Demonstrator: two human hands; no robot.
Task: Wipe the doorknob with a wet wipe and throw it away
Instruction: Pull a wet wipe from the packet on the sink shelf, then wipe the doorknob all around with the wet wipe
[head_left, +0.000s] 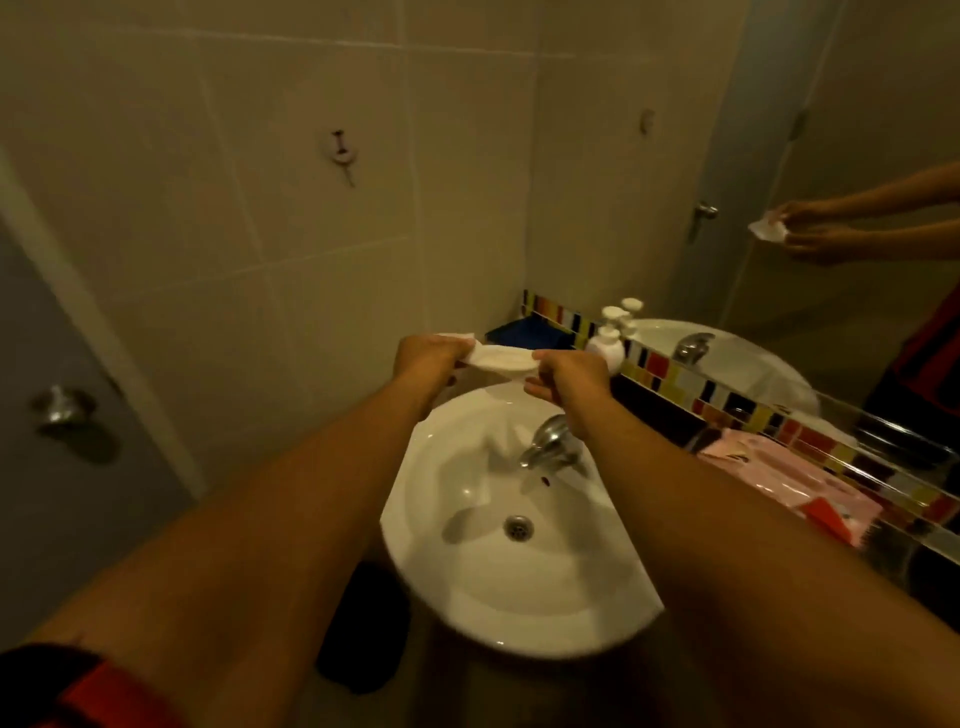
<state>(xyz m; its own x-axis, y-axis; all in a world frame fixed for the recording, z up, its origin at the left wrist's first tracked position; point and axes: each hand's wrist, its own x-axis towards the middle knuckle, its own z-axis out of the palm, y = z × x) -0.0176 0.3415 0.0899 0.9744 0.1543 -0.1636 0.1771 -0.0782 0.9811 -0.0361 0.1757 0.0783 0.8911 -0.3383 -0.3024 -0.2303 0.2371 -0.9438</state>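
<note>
A white wet wipe (501, 360) is stretched between my two hands above the far rim of the sink. My left hand (428, 361) grips its left end and my right hand (569, 376) pinches its right end. The metal doorknob (62, 408) sits on the grey door at the far left, well away from both hands. A pink wet wipe pack (789, 480) lies on the counter to the right of the sink.
A white round sink (498, 597) with a chrome tap (550, 441) is below my arms. A white pump bottle (608, 340) stands by the mosaic tile strip. The mirror (857, 156) at right reflects my hands and the door. A dark bin (363, 629) stands under the sink.
</note>
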